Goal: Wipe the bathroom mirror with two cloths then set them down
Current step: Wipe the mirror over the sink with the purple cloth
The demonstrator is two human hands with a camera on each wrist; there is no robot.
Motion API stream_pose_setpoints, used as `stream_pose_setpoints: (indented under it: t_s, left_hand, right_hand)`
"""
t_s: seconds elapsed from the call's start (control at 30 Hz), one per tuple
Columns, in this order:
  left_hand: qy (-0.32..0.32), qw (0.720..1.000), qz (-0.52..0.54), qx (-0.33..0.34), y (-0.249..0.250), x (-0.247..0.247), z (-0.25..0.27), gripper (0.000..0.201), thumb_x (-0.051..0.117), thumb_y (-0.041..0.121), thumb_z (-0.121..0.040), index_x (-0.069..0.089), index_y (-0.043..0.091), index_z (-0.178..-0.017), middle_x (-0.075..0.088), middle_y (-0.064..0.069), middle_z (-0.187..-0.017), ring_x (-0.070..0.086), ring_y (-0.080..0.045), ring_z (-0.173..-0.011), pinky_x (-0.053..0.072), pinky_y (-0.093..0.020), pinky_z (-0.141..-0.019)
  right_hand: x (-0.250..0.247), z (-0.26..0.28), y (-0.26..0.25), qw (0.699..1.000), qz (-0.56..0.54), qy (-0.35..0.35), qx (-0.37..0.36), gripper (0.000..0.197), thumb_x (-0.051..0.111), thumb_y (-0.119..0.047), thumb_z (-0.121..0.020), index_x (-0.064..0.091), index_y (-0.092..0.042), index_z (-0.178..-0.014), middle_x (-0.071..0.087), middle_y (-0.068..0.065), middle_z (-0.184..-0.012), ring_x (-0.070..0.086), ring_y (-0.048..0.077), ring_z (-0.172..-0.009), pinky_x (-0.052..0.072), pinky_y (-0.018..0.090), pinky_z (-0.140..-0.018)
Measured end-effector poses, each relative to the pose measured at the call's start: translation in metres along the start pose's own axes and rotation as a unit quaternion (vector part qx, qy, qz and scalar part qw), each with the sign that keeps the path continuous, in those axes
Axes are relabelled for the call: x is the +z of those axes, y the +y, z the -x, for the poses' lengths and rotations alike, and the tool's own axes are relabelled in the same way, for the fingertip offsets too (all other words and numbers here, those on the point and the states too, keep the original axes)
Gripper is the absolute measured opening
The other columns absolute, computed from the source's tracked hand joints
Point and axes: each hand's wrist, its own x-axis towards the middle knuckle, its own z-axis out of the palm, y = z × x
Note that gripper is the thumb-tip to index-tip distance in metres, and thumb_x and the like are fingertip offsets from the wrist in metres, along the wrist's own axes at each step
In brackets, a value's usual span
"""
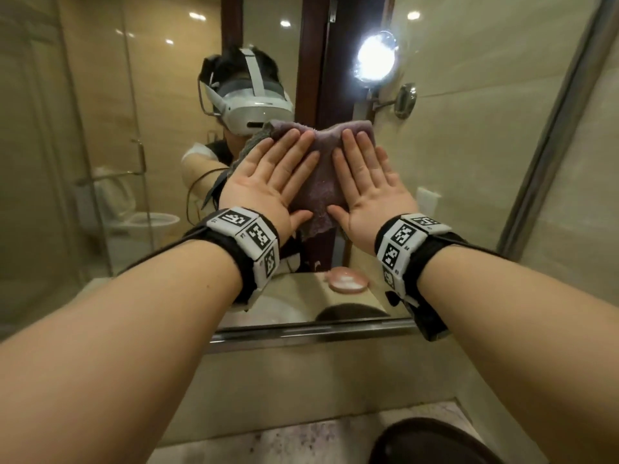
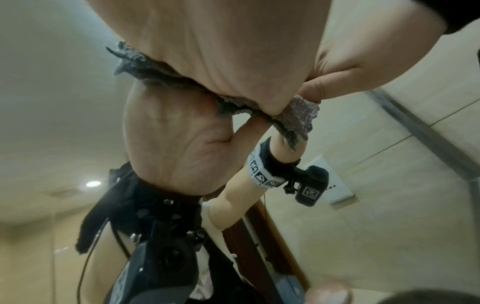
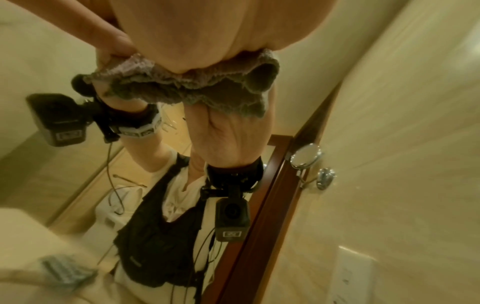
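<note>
Purple cloths point(image 1: 321, 169) pinned to mirror point(image 1: 469, 145) under my L hand point(image 1: 271, 182) & R hand point(image 1: 368, 182), fingers spread flat, side by side.

Mirror point(image 1: 100, 128): mounted upright on the far wall, above the counter point(image 1: 301, 440). Cloth point(image 1: 321, 182): spread flat against the mirror at centre. Left hand point(image 1: 268, 182): laid flat on the cloth's left part. Right hand point(image 1: 368, 185): laid flat on its right part, just beside the left. Lit round lamp point(image 1: 375, 58): placed up and right of the hands. Dish point(image 1: 346, 279): set below the hands, by the mirror's lower edge.
</note>
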Motion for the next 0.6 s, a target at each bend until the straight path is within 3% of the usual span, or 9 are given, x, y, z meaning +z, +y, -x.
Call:
stream_pose_setpoints:
  t_s: [0.23, 0.47, 0.6]
  left_hand:
    - [-0.046, 0.999, -0.02, -0.018, -0.038, 0.018, 0.031, 0.077, 0.012, 0.06, -0.093, -0.039, 0.012, -0.126, -0.048, -0.007, -0.128, -0.029, -0.023, -0.138, -0.026, -0.035, -0.103]
    - [-0.06, 0.998, 0.022, -0.03, -0.026, 0.024, 0.034, 0.083, 0.019, 0.056, -0.093, -0.04, 0.008, -0.125, -0.04, -0.012, -0.144, -0.03, -0.028, -0.137, -0.024, -0.04, -0.106]
    - [-0.062, 0.997, 0.052, -0.019, -0.009, 0.026, 0.031, 0.085, 0.023, 0.056, -0.093, -0.042, 0.009, -0.123, -0.05, -0.01, -0.133, -0.031, -0.029, -0.137, -0.028, -0.041, -0.104]
  right_hand:
    - [0.004, -0.008, -0.06, 1.0, -0.016, -0.001, 0.009, 0.08, 0.03, -0.047, -0.096, -0.029, -0.011, -0.136, -0.027, 0.011, -0.152, -0.025, 0.026, -0.14, -0.022, 0.035, -0.109]
    - [0.008, 0.0, -0.061, 0.999, -0.026, -0.005, 0.039, 0.078, 0.028, -0.051, -0.095, -0.023, -0.018, -0.143, -0.024, 0.004, -0.154, -0.022, 0.021, -0.141, -0.023, 0.034, -0.107]
    - [0.013, 0.011, -0.046, 0.999, -0.008, -0.02, 0.042, 0.077, 0.027, -0.054, -0.095, -0.023, -0.021, -0.143, -0.025, 0.0, -0.154, -0.022, 0.019, -0.141, -0.025, 0.034, -0.105]
